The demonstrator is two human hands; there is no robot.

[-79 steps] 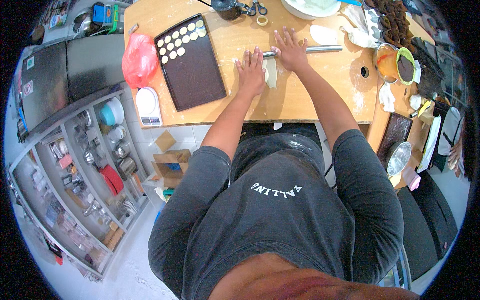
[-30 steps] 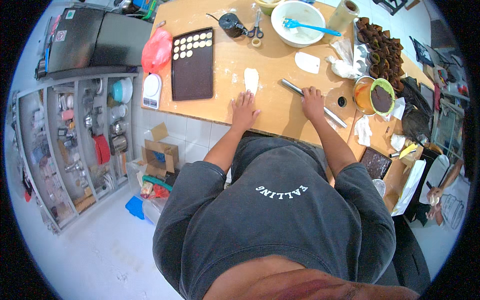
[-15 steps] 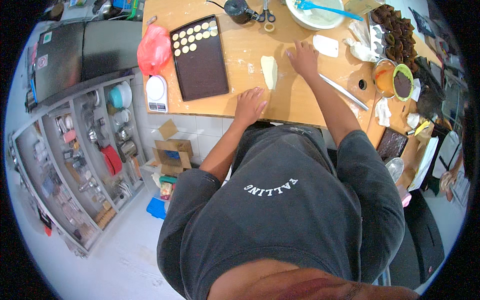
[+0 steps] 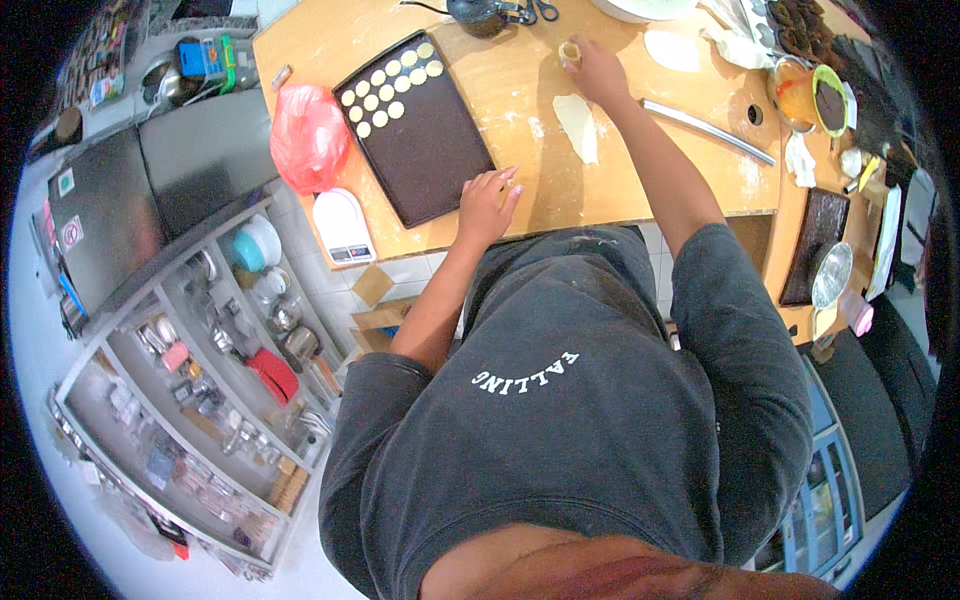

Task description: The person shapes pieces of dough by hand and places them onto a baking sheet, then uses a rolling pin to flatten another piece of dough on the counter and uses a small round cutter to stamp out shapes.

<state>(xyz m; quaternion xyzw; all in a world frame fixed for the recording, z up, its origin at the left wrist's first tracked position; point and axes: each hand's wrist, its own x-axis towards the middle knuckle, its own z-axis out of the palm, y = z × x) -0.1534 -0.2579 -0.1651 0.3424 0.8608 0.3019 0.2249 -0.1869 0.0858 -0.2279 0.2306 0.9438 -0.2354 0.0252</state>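
Observation:
My right hand (image 4: 598,75) is closed on a small ring-shaped cutter (image 4: 569,51), just beyond the far end of a pale, flat strip of dough (image 4: 576,130) on the wooden table. My left hand (image 4: 487,203) is at the table's near edge, by the near right corner of a dark baking tray (image 4: 440,170). Its fingers are loosely apart, and nothing is in them. Several small pale dough rounds (image 4: 378,77) lie in rows over the tray's far part.
Left of the tray are a red plastic bag (image 4: 310,140) and a white kitchen scale (image 4: 343,228). A dark pot (image 4: 478,15) and scissors (image 4: 541,10) lie at the far side. A silver rod (image 4: 705,130), an orange-filled bowl (image 4: 792,95) and a green-rimmed bowl (image 4: 829,100) are on the right.
My right hand has reached farther away and taken up the ring cutter that lay by the scissors. The whole view has turned somewhat; my left hand stays near the table's edge.

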